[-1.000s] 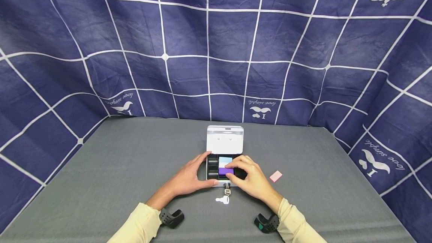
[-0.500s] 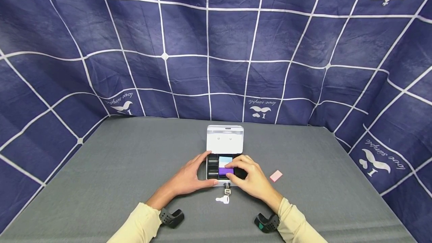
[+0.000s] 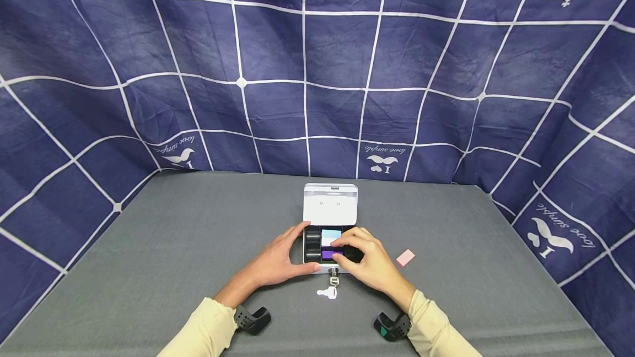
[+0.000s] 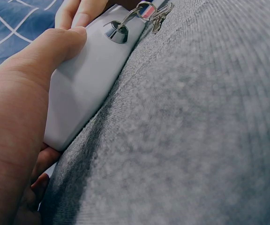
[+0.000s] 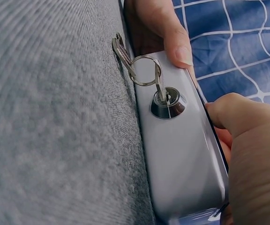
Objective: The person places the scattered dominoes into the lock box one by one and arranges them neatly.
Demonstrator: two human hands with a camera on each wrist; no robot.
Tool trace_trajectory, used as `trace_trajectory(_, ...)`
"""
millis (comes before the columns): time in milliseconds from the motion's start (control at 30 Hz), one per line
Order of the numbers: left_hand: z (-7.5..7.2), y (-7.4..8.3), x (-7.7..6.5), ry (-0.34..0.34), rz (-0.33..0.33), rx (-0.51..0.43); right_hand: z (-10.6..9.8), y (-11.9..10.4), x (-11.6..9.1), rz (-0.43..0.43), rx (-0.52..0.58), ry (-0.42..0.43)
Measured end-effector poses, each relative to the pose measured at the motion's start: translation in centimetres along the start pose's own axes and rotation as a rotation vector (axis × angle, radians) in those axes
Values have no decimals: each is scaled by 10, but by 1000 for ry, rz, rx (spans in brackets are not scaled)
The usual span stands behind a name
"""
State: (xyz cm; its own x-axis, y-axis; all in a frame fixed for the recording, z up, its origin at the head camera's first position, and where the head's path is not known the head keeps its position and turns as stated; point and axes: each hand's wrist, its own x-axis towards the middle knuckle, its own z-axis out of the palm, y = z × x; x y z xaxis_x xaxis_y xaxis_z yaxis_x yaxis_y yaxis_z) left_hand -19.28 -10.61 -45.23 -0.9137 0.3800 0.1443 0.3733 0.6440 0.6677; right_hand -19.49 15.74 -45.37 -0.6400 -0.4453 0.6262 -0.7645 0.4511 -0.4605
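A small white cash box (image 3: 299, 270) with its lid (image 3: 329, 209) raised stands mid-table. My left hand (image 3: 280, 258) grips its left side, thumb on the front wall, as the left wrist view also shows on the box front (image 4: 86, 75). Inside the black tray, my right hand (image 3: 371, 260) pinches a purple block (image 3: 328, 255) between thumb and index finger. Just behind it lies a light blue and white block (image 3: 331, 234). A key sits in the front lock (image 5: 168, 105), and more keys (image 3: 327, 292) hang from its ring. The right wrist view hides the box's inside.
A pink block (image 3: 405, 258) lies on the grey cloth-covered table (image 3: 223, 208), to the right of my right hand. Black round compartments (image 3: 312, 234) line the tray's left side. A blue curtain (image 3: 337, 114) with white lines hangs behind the table.
Less of the purple block's face shows now, and a dark gap separates it from the light blue and white block. Both hands have stayed nearly in place.
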Motion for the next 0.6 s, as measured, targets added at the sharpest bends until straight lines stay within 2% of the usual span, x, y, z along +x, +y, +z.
trace_trajectory(367,-1,0,-1,0,-4,-7,3,0,-3,-25,22,46)
trace_trajectory(600,-2,0,-2,2,-4,-5,3,-5,-8,-24,-14,91)
